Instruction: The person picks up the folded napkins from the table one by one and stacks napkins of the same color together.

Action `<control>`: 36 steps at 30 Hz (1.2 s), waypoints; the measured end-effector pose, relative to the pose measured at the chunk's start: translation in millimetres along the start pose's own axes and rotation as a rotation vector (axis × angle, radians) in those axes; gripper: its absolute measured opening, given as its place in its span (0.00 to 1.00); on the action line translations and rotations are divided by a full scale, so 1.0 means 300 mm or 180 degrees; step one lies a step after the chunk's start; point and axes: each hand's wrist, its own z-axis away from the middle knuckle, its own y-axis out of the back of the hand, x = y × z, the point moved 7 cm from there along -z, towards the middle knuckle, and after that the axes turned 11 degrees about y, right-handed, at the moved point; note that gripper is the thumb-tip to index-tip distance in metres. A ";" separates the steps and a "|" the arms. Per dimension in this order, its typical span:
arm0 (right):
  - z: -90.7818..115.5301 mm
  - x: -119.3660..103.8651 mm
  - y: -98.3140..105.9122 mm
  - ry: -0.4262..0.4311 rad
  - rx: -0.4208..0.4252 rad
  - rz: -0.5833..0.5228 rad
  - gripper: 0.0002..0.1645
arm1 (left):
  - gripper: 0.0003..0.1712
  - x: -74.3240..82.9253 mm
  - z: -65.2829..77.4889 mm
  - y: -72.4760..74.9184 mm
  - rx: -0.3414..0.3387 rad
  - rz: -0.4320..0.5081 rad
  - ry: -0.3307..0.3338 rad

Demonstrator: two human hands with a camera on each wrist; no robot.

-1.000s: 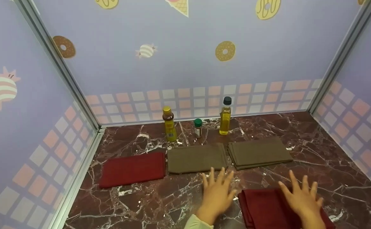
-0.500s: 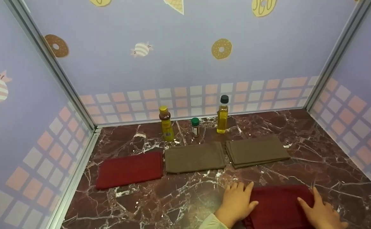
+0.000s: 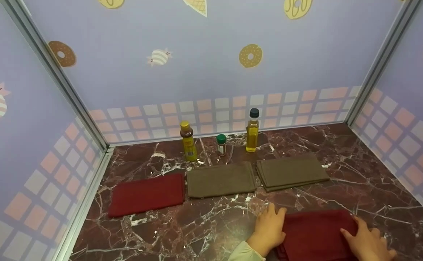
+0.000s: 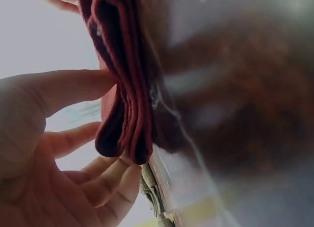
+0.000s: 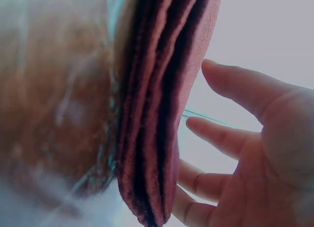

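A folded dark red cloth lies at the front right of the marble-patterned tabletop. My left hand is at its left edge; in the left wrist view the thumb touches the stacked folds, and the other fingers are spread by the far corner. On the opposite side my right hand rests along the right edge. The right wrist view has its fingers loosely extended against the layered edge, the thumb close to the top surface.
Another folded red cloth lies at left, then two folded olive cloths, one central and one right. Behind them stand a yellow-capped bottle, a green-capped jar and an oil bottle. Patterned walls enclose the back and sides.
Both hands have come down from above the front red cloth to its two side edges. The cloth now lies flatter and squarer. In the last half second the hands have barely shifted.
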 end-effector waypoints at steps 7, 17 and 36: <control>0.010 -0.021 0.013 0.0236 0.0095 -0.0091 0.26 | 0.34 -0.034 -0.013 0.000 -0.0164 0.0055 0.0201; 0.011 -0.064 0.017 0.0400 -0.0026 0.0087 0.41 | 0.17 -0.088 -0.008 0.004 -0.0412 0.0075 0.0263; -0.001 -0.346 -0.038 0.1172 0.0230 -0.0173 0.29 | 0.22 -0.364 0.029 0.102 -0.0323 0.0958 0.0754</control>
